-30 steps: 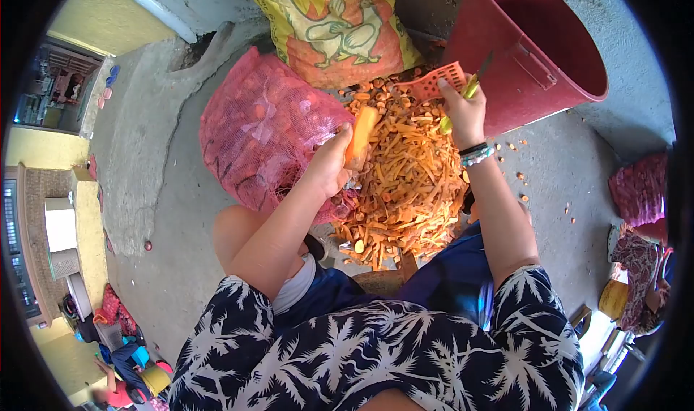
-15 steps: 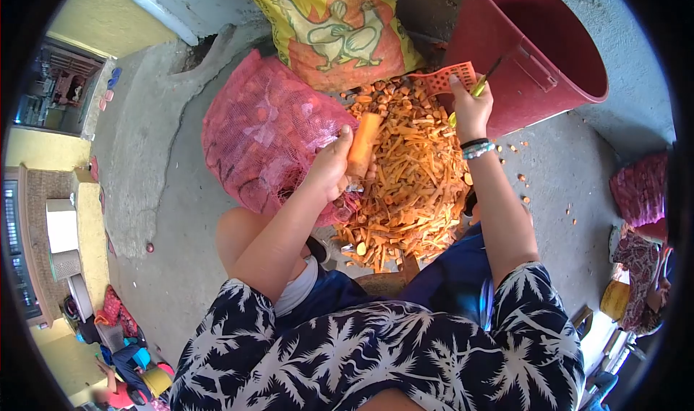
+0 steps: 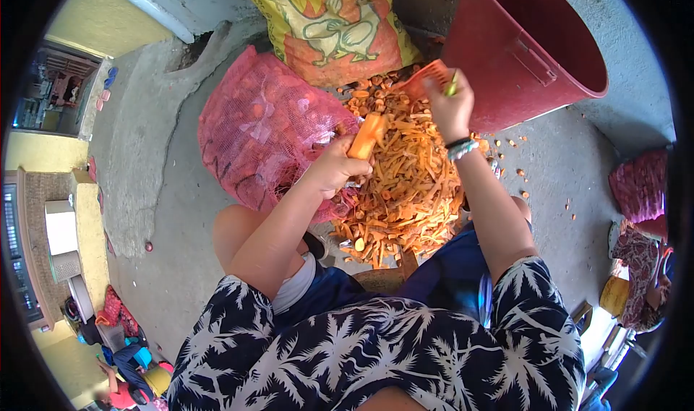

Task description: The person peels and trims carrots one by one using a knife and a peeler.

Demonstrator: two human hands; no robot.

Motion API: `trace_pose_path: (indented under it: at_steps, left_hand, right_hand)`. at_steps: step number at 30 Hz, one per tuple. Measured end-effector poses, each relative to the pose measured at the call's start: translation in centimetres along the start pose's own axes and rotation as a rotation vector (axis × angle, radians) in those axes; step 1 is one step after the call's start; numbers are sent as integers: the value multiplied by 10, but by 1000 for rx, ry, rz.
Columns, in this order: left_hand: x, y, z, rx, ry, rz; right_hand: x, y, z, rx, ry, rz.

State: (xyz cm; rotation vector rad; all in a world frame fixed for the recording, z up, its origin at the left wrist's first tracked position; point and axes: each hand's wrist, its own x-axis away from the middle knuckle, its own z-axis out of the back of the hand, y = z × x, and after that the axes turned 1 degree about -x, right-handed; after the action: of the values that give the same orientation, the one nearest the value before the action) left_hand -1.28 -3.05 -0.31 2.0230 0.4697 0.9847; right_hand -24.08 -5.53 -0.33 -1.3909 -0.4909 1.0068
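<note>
My left hand (image 3: pixel 338 167) is closed around a thick peeled carrot (image 3: pixel 367 138), its upper end pointing up and right above the peelings. To the right, my right hand (image 3: pixel 452 107), slightly blurred, is closed on a tool with a yellow-green handle (image 3: pixel 452 86) and an orange-red plastic piece with holes (image 3: pixel 425 80). How these two join is hidden by my fingers. Below both hands lies a large heap of carrot peelings (image 3: pixel 412 187) with cut carrot ends among them. A pink mesh sack (image 3: pixel 264 122) of carrots rests beside my left hand.
A yellow and orange sack (image 3: pixel 336 31) printed with birds stands at the back. A big red bin (image 3: pixel 499 64) leans at the back right. Carrot bits lie on the concrete floor (image 3: pixel 181 223). Another mesh sack (image 3: pixel 640 187) and a person (image 3: pixel 640 274) are far right; others sit lower left.
My right hand has moved left, towards the carrot, with the tool and perforated piece, which have turned. My left hand has rotated a little, tilting the carrot further right.
</note>
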Motion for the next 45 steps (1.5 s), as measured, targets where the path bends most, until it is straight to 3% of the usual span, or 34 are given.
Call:
trace_pose_path:
  at_steps: [1,3,5,7,8,9,11,12,13,15,19,23,25,32,35,37,39,41,43,44,45]
  left_hand:
    - [0,1,-1,-2,0,-2]
    - [1,3,-2,40,10,1]
    - [3,6,-3,45,23,-11]
    - [4,7,-4,48,34,-13]
    - [4,8,-4,15,20,-17]
    - [4,7,-4,-18,5,-20]
    - [3,7,-2,0,10,-2]
    - [3,7,0,17,17,14]
    - [4,8,1,13,20,10]
    - [3,7,0,51,96,-23]
    - [-2,10,7,252,130,-32]
    - [0,6,11,297,-4,1]
    - [4,11,3,252,26,8]
    - [2,8,-9,93,-4,-3]
    - [4,8,-6,-26,-98,27]
    - [6,9,-5,-18,-118,42]
    - [6,10,-7,-9,-131,46]
    - [9,12,-6,3,-160,46]
    - [9,13,-4,-10,-136,56]
    - [9,13,-3,-22,-114,70]
    - [8,13,-1,-20,-112,69]
  right_hand:
    - [-14,3,4,-79,132,19]
    - [-14,-10,12,-369,141,-180]
    - [5,-16,7,-280,-139,-242]
    - [28,-18,-8,-203,-374,-9]
    - [31,-24,-9,-307,-295,-102]
    - [23,-18,-7,-85,-184,-76]
    - [5,4,-5,124,53,120]
    - [-2,2,-1,35,118,149]
    - [-8,1,5,-61,103,-40]
    - [-9,0,6,-313,106,-124]
    - [-1,-4,8,-325,20,-207]
    - [10,-17,12,-517,-303,-358]
    - [17,-26,9,-383,-352,-309]
    - [24,-29,0,-395,-296,-203]
    - [24,-29,1,-240,-446,-103]
    - [7,-29,6,-233,-223,-207]
    - [-12,-1,9,-127,-13,-44]
    - [-14,-1,13,-271,-22,-179]
    - [8,-32,8,-321,-193,-238]
    - [18,-29,3,-358,-296,-157]
    - [20,-20,1,-186,-344,-54]
